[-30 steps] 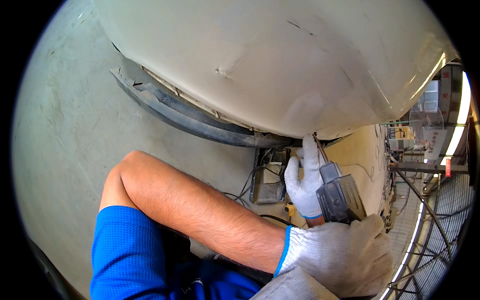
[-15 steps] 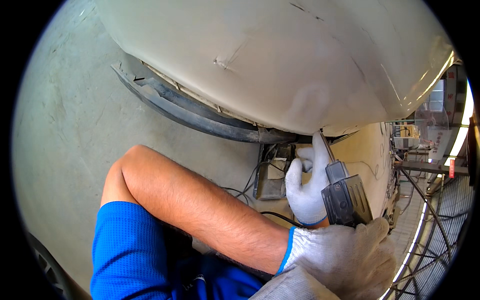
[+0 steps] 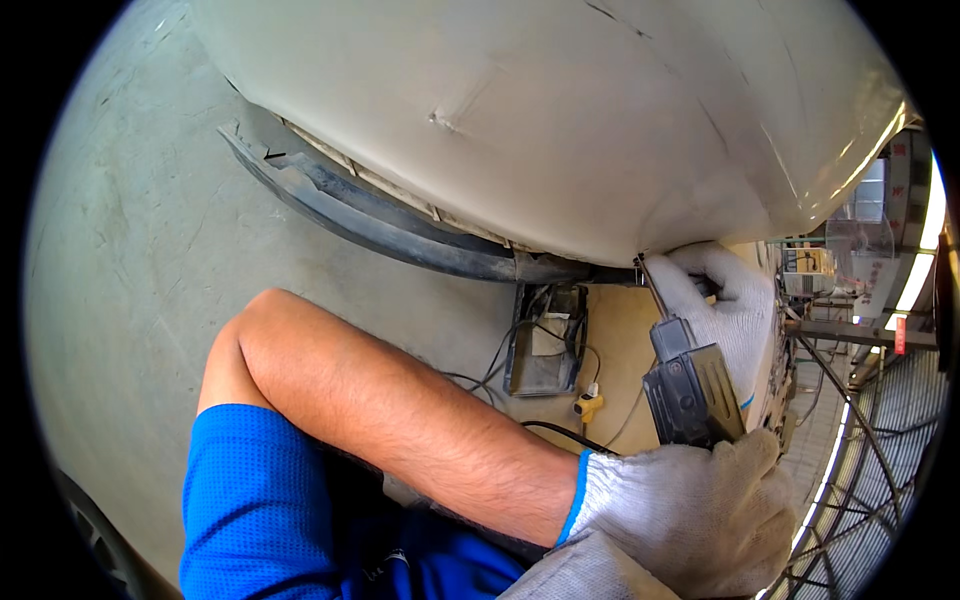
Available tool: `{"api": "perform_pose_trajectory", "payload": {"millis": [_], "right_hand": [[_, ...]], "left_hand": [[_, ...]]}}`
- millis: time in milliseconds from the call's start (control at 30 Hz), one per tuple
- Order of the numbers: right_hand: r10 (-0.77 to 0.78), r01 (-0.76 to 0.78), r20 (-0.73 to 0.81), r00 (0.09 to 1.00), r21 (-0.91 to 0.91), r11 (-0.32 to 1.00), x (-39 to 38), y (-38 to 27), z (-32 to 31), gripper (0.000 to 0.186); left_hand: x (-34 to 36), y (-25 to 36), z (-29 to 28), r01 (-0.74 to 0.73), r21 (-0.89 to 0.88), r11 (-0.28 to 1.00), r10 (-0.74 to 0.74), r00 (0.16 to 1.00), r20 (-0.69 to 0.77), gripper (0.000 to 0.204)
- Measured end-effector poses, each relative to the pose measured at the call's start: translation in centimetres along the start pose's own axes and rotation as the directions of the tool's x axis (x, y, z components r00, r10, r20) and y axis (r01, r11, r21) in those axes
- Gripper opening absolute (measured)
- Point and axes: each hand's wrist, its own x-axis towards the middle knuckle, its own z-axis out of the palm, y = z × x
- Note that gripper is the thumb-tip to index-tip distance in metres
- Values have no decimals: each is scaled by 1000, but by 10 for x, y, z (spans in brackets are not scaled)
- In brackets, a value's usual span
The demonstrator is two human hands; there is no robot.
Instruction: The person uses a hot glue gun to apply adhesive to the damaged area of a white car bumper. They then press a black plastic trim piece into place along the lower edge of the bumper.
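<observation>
My left hand (image 3: 690,515), in a knitted glove with a blue cuff, is closed around the rear of a black power tool (image 3: 693,392). The tool's thin metal tip points up to the lower edge of a light-coloured, scratched car bumper (image 3: 540,130). Beside that tip, my gloved right hand (image 3: 730,310) has its fingers curled at the bumper's edge, seemingly gripping it; the wrist and forearm are hidden behind the tool and my left hand. Along the underside runs a black lip strip (image 3: 400,235), ragged at its left end and standing away from the bumper there.
A shallow black tray (image 3: 545,370) with cables stands on the floor under the bumper. Nearby lies a yellow connector (image 3: 590,403) on a cord, and a black cable (image 3: 560,432) passes beside my left wrist. Metal framework (image 3: 850,480) rises at the right.
My right hand has moved from the left of the tool to its right, its fingers now curled at the bumper edge. This uncovers the yellow connector. My left hand and the tool have barely moved.
</observation>
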Motion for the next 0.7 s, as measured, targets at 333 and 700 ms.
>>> {"api": "perform_pose_trajectory", "payload": {"millis": [333, 700], "right_hand": [[-82, 74, -25, 996, -228, 971, 5, -5, -7, 23], [-83, 87, 51, 995, -73, 994, -2, 21, -8, 15]], "left_hand": [[1, 8, 9, 98, -120, 988, -117, 980, -160, 12], [3, 13, 29, 164, -208, 964, -222, 929, -296, 13]]}}
